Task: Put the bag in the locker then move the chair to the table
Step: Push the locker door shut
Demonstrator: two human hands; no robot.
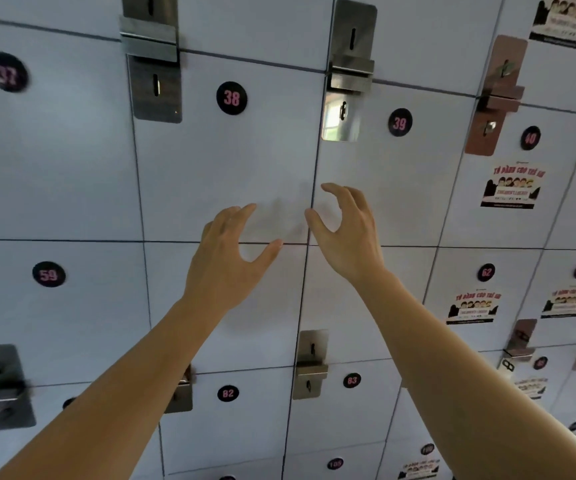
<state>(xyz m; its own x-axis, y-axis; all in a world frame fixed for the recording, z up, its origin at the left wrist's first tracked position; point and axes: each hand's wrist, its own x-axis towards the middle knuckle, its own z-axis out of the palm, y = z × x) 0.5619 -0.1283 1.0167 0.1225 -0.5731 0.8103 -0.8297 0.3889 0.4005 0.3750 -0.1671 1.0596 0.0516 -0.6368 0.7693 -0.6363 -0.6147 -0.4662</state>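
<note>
A wall of pale grey lockers fills the head view, all doors closed. My left hand (231,258) is raised in front of the lower edge of locker 38 (224,161), fingers spread and curved, holding nothing. My right hand (345,230) hovers beside it over the seam between locker 38 and locker 39 (393,188), fingers also apart and empty. Both hands are close to the doors; whether they touch is unclear. No bag, chair or table is in view.
Round black number stickers mark the doors. Metal latch plates (347,74) sit at the door corners, another latch plate (310,365) hangs below my hands. Printed notice stickers (511,185) cover doors on the right.
</note>
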